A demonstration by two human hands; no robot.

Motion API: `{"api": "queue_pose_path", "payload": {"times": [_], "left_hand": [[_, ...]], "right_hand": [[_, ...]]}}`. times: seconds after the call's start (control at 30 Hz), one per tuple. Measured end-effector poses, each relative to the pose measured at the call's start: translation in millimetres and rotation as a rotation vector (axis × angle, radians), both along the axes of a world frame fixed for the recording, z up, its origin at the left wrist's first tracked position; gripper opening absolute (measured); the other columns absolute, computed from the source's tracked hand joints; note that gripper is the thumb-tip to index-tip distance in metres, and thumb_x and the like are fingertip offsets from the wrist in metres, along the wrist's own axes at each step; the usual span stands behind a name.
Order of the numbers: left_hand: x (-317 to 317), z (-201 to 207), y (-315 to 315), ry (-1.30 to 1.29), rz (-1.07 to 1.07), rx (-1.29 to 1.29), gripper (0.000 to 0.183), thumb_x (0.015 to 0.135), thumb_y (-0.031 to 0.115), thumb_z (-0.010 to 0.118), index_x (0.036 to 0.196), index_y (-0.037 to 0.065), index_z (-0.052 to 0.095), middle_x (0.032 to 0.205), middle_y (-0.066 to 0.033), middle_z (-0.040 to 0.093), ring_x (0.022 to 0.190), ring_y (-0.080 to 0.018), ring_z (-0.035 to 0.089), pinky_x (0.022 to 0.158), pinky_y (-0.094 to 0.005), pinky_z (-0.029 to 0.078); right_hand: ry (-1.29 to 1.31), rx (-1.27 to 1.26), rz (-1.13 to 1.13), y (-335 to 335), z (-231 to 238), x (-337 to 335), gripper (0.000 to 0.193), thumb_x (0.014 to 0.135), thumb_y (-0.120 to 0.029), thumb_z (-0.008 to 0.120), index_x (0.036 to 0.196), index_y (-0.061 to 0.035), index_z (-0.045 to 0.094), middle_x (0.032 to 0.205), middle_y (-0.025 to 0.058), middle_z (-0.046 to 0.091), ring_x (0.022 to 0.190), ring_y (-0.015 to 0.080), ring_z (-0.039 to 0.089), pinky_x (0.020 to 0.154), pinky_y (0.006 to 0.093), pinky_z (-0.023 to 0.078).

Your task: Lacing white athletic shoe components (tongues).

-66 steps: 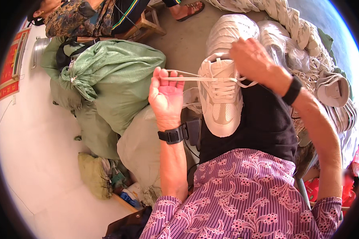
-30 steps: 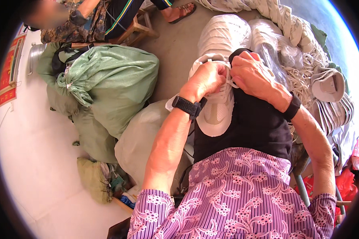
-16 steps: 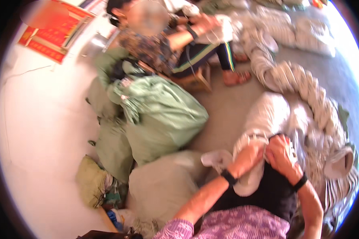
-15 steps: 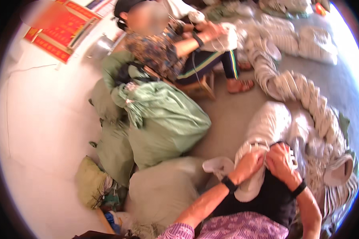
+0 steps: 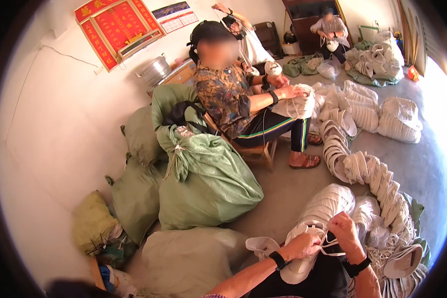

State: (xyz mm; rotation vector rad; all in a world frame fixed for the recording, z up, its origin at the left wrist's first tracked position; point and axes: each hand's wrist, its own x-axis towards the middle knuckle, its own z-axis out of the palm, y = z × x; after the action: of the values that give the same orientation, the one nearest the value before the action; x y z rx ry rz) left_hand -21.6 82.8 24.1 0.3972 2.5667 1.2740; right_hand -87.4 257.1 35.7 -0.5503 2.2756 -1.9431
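At the lower right of the frame, a pale shoe (image 5: 298,271) points its toe toward the lower edge, its lace (image 5: 335,254) pinched in the fingers of the left hand (image 5: 304,245) over the shoe and of the right hand (image 5: 343,229) beside it, near a long pale bundle (image 5: 334,201).

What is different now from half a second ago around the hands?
The right hand has moved up and right, away from the left hand; white laces show between them. The view has swung upward, revealing a far co-worker. The left hand stays at the pale shoe; the green sack stays put.
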Motion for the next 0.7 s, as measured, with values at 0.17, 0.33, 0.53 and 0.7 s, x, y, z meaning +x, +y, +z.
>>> {"api": "queue_pose_path", "payload": {"times": [0.17,0.33,0.53,0.7], "left_hand": [[-4.4,2.7,4.4,0.022,0.044,-0.084,0.018,0.081,0.016,0.059,0.083,-0.001,0.062,0.066,-0.0177,0.059,0.057,-0.0265,0.058,0.056,-0.0385,0.043],[-5.3,8.1,10.5,-0.065,0.078,0.155,0.014,0.083,0.012,0.056,0.079,-0.001,0.059,0.056,-0.0090,0.052,0.055,-0.0113,0.052,0.053,-0.0324,0.041],[-14.7,-0.4,8.2,0.342,-0.140,0.250,0.013,0.083,0.011,0.060,0.074,0.002,0.061,0.074,-0.0145,0.055,0.070,-0.0309,0.054,0.066,-0.0403,0.048],[-16.3,0.4,8.6,-0.031,-0.033,0.209,0.017,0.075,0.015,0.065,0.076,-0.001,0.060,0.066,-0.0086,0.056,0.062,-0.0166,0.055,0.060,-0.0324,0.046]], "right_hand": [[-0.468,-0.249,0.103,-4.8,13.5,10.9,0.010,0.090,-0.013,0.057,0.084,-0.0042,0.058,0.075,-0.0003,0.055,0.072,0.0088,0.053,0.067,0.0249,0.043],[-0.721,-0.498,0.054,17.4,11.4,10.5,0.009,0.089,-0.011,0.054,0.082,-0.0061,0.056,0.071,0.0013,0.056,0.069,0.0119,0.056,0.056,0.0290,0.045],[-0.362,-0.417,-0.329,173.0,31.6,-62.8,0.025,0.098,-0.022,0.044,0.078,-0.0104,0.053,0.068,-0.0046,0.045,0.061,0.0066,0.044,0.053,0.0227,0.035],[0.144,-0.002,-0.282,343.7,122.7,-115.6,0.017,0.096,-0.018,0.054,0.101,-0.0011,0.056,0.077,0.0010,0.046,0.064,0.0061,0.038,0.067,0.0225,0.039]]}}
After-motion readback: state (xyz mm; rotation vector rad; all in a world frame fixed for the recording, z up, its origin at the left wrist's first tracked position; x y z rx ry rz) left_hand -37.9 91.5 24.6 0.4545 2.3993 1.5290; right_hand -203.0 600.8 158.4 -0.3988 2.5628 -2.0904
